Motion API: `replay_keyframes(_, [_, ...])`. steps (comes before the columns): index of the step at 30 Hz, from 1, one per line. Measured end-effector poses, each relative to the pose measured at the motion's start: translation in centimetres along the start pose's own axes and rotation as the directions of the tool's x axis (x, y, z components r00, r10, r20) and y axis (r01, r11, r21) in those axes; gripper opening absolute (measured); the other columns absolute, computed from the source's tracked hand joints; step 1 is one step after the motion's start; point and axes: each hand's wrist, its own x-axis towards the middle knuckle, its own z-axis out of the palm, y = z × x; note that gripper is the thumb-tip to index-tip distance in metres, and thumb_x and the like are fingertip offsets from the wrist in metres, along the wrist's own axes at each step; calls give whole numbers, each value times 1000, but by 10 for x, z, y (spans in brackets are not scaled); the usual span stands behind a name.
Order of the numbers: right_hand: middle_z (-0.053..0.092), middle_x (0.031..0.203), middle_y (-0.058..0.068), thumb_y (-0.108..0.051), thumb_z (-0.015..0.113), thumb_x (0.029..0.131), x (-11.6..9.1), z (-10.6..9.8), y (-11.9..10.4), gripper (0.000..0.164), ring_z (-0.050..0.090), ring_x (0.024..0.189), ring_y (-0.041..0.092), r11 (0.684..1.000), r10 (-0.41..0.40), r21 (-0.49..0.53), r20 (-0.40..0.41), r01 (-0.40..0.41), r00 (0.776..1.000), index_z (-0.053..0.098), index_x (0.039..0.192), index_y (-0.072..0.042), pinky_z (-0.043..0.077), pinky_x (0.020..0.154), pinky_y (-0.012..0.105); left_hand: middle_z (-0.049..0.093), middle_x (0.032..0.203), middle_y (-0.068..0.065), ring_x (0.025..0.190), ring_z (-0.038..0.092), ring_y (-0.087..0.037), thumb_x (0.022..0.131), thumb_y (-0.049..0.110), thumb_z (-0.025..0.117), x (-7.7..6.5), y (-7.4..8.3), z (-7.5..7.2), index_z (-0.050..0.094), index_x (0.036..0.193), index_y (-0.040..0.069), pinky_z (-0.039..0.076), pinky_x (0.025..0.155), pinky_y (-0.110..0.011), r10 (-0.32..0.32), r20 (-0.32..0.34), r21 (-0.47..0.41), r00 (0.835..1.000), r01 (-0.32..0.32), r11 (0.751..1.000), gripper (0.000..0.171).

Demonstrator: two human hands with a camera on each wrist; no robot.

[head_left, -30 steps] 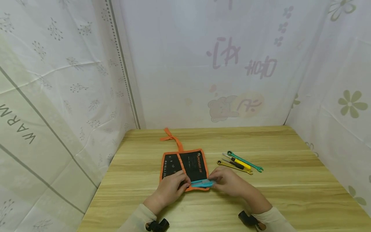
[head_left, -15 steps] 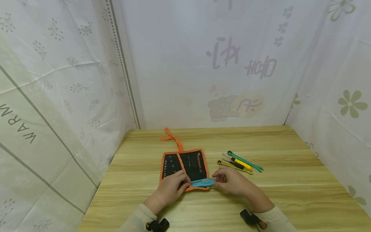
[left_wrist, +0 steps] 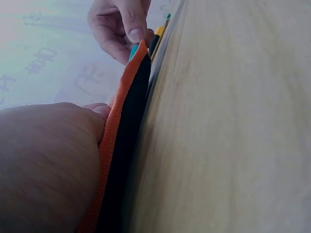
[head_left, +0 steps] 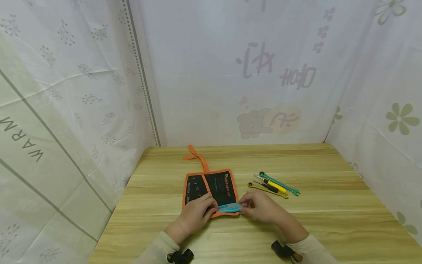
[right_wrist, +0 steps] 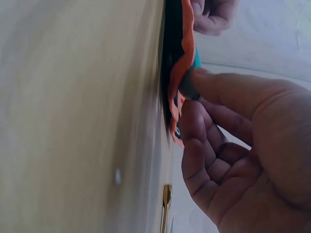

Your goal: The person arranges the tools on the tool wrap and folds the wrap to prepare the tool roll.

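A black tool pouch [head_left: 221,189] with orange trim lies spread on the table. My left hand [head_left: 197,212] pinches its near orange edge, thumb on the binding [left_wrist: 115,109] in the left wrist view. Lying across the pouch's near right part is a light-blue utility knife [head_left: 230,208], its left end close to my left fingertips. My right hand [head_left: 260,207] pinches the knife's right end between thumb and fingers, at the pouch's right edge. The right wrist view shows the knife's greyish end [right_wrist: 188,87] between thumb and forefinger, the other fingers curled.
Right of the pouch lie a green ratchet wrench [head_left: 280,183], a yellow-handled screwdriver [head_left: 276,186], a black-handled screwdriver [head_left: 268,187] and a gold ratchet wrench [head_left: 265,190]. Orange ties [head_left: 199,158] extend behind the pouch. Printed curtains [head_left: 204,73] surround the wooden table [head_left: 158,183].
My right hand shifted slightly right, then came back left. The knife has turned a little in its fingers and shows more of its face. My left hand stays on the pouch edge.
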Motion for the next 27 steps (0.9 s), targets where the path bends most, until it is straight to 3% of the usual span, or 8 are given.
replay_keyframes(10, [63, 91, -14, -14, 79, 96, 8, 5, -8, 13, 59, 82, 5, 995, -53, -84, 13, 53, 999, 80, 108, -16, 54, 70, 27, 54, 94, 17, 73, 51, 3, 103, 24, 71, 0, 1, 0, 68, 101, 28, 49, 67, -20, 12, -18, 7, 1000, -12, 1000, 6])
replay_keyframes(14, [63, 90, -12, -16, 78, 97, 13, 9, -12, 11, 60, 79, 4, 994, -80, -74, 25, 82, 996, 80, 107, -13, 54, 67, 26, 53, 93, 17, 73, 51, 4, 103, 23, 72, 1, 0, 2, 68, 101, 28, 48, 67, -19, 9, -15, 6, 1000, -9, 1000, 6])
replay_keyframes(27, [65, 89, -13, -14, 78, 97, 23, 17, -19, 10, 60, 74, 3, 993, -52, -97, 78, 60, 996, 80, 106, -15, 53, 65, 25, 55, 96, 16, 76, 53, 2, 103, 21, 71, 0, 1, 6, 63, 102, 27, 49, 69, -18, 47, -24, 33, 999, -47, 998, 10])
